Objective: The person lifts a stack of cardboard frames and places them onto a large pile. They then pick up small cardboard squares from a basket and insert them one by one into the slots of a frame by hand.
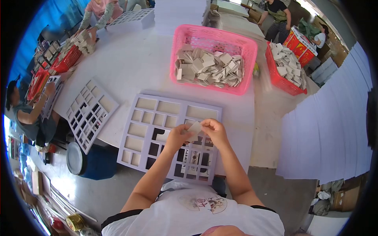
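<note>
In front of me a white grid frame (150,115) lies on the table with its near part overhanging the edge. Pale grey card fills several of its openings; others are see-through and show dark areas below. My left hand (178,138) is closed around small grey cardboard pieces (194,128) above the frame. The fingertips of my right hand (215,132) pinch at the right edge of the same pieces. Beyond the frame stands a pink plastic basket (252,59) heaped with loose grey cardboard pieces (208,65).
A second grid frame (111,105) juts over the table edge at left, above a blue barrel (96,163). At right are a red basket (285,87) of card pieces and large white sheets (327,129). A co-worker (29,114) sits left; another person (100,13) works far left.
</note>
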`<action>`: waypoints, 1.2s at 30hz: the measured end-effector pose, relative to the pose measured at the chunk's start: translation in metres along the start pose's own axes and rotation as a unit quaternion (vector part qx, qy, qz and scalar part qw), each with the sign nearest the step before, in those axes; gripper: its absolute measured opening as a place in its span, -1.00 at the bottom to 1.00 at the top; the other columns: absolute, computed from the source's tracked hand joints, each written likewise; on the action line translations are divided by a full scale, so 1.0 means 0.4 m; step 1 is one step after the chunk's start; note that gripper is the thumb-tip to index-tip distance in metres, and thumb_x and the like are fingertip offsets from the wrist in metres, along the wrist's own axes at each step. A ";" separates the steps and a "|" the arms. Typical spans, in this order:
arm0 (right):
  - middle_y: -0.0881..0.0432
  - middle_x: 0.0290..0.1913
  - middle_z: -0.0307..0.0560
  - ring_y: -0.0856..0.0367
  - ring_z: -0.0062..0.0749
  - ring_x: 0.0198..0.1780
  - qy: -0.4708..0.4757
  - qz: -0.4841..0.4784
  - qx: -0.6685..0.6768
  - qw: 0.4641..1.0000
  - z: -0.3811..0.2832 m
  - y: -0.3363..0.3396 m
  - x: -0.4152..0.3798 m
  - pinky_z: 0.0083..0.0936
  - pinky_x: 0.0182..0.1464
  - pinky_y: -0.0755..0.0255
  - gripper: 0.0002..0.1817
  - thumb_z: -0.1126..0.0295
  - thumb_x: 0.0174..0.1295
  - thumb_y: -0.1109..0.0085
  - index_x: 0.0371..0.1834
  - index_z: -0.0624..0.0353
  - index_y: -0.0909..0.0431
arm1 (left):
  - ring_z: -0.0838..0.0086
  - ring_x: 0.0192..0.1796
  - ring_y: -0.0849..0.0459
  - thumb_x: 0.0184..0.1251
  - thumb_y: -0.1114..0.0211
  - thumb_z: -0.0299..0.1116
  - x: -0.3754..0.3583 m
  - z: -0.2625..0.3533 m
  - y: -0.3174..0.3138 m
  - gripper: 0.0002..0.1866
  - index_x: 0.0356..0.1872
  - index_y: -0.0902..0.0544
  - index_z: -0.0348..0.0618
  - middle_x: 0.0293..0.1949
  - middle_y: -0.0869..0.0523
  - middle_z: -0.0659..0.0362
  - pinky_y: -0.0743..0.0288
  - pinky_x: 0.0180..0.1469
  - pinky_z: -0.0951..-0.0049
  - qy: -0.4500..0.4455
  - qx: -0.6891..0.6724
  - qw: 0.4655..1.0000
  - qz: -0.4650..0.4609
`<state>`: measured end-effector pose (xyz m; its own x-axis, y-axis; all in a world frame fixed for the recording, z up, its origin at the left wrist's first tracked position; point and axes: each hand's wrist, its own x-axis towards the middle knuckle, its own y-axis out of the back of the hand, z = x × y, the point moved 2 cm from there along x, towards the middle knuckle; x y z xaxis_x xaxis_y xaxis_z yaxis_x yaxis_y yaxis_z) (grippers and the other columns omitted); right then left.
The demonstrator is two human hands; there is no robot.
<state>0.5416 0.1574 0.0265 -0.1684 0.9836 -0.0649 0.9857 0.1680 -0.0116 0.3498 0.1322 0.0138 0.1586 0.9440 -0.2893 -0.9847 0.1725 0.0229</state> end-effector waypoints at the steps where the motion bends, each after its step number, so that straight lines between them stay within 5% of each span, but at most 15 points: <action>1: -0.68 -0.29 -0.22 -0.57 -0.57 -0.32 0.006 0.035 -0.030 0.999 0.008 0.018 0.003 -0.57 -0.22 -0.47 -0.88 0.55 0.26 -0.23 -0.17 0.29 -0.62 | 0.49 -0.30 -0.77 0.32 -0.36 -0.36 0.003 0.002 -0.005 -0.69 0.02 -0.62 -0.28 -0.29 -0.75 0.13 -0.59 -0.31 0.57 -0.010 0.005 1.000 0.003; 5: -0.71 -0.30 -0.15 -0.62 -0.51 -0.30 0.069 0.148 -0.129 0.978 0.077 0.117 0.048 -0.53 -0.18 -0.51 -0.87 0.59 0.23 -0.20 -0.18 0.29 -0.65 | 0.46 -0.26 -0.76 0.33 -0.31 -0.45 0.006 -0.007 -0.001 -0.72 0.03 -0.62 -0.28 -0.24 -0.75 0.09 -0.64 -0.25 0.52 -0.047 -0.009 0.999 0.019; 14: -0.71 -0.25 -0.06 -0.67 -0.39 -0.23 0.039 0.116 -0.223 0.967 0.087 0.132 0.028 -0.48 -0.12 -0.53 -0.84 0.61 0.17 -0.21 -0.19 0.25 -0.67 | 0.40 -0.16 -0.75 0.33 -0.29 -0.51 0.007 -0.033 0.024 -0.70 0.07 -0.60 -0.26 -0.14 -0.71 0.09 -0.66 -0.21 0.51 -0.031 -0.073 0.997 0.011; 21: -0.50 -0.16 -0.06 -0.58 -0.18 -0.24 0.132 0.098 -0.396 0.903 0.051 0.081 -0.014 -0.34 -0.14 -0.49 -0.73 0.65 0.03 -0.29 -0.17 0.16 -0.65 | 0.44 -0.10 -0.71 0.30 -0.28 -0.54 -0.002 -0.002 0.003 -0.53 0.25 -0.51 -0.15 -0.02 -0.65 0.09 -0.65 -0.23 0.51 -0.031 -0.025 0.999 0.017; 24: -0.59 -0.19 -0.12 -0.63 -0.28 -0.21 0.135 0.145 -0.395 0.897 0.018 0.056 -0.031 -0.40 -0.15 -0.50 -0.81 0.56 0.14 -0.25 -0.16 0.19 -0.64 | 0.45 -0.03 -0.67 0.27 -0.29 -0.56 -0.005 -0.012 -0.012 -0.35 0.41 -0.38 -0.08 0.01 -0.63 0.08 -0.65 -0.23 0.48 -0.048 -0.026 0.998 -0.034; 27: -0.65 -0.26 -0.20 -0.61 -0.52 -0.26 0.015 0.040 -0.066 0.997 0.028 0.010 -0.022 -0.51 -0.21 -0.49 -0.81 0.53 0.19 -0.26 -0.12 0.23 -0.62 | 0.46 -0.01 -0.62 0.26 -0.29 -0.57 -0.009 -0.020 -0.027 -0.23 0.51 -0.24 -0.03 0.03 -0.62 0.08 -0.65 -0.22 0.45 -0.075 -0.021 0.994 -0.078; 30: -0.68 -0.32 -0.22 -0.56 -0.67 -0.30 -0.021 -0.052 -0.069 0.996 -0.022 -0.018 -0.027 -0.60 -0.25 -0.46 -0.82 0.52 0.23 -0.25 -0.11 0.27 -0.63 | 0.44 -0.07 -0.63 0.25 -0.31 -0.56 -0.022 -0.003 -0.034 -0.20 0.52 -0.21 -0.05 0.04 -0.62 0.06 -0.65 -0.19 0.42 -0.075 0.001 0.994 -0.074; 34: -0.69 -0.34 -0.19 -0.57 -0.66 -0.36 0.005 0.046 -0.085 0.995 0.009 -0.003 -0.012 -0.59 -0.33 -0.46 -0.87 0.59 0.21 -0.21 -0.19 0.30 -0.65 | 0.41 -0.10 -0.68 0.28 -0.26 -0.56 -0.018 -0.019 0.021 -0.33 0.45 -0.33 -0.08 0.01 -0.63 0.08 -0.67 -0.18 0.42 -0.024 0.002 0.999 -0.032; 36: -0.69 -0.35 -0.18 -0.59 -0.64 -0.36 -0.061 0.000 -0.104 0.993 0.003 0.002 -0.022 -0.58 -0.35 -0.47 -0.87 0.60 0.20 -0.20 -0.20 0.33 -0.64 | 0.38 -0.11 -0.71 0.33 -0.21 -0.55 -0.019 -0.013 0.054 -0.42 0.40 -0.40 -0.07 -0.01 -0.63 0.09 -0.68 -0.18 0.42 -0.004 -0.038 0.999 -0.002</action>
<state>0.5439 0.1490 0.0258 -0.1551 0.9703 -0.1859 0.9625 0.1908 0.1928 0.3270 0.1274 0.0115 0.1630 0.9456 -0.2816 -0.9866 0.1549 -0.0508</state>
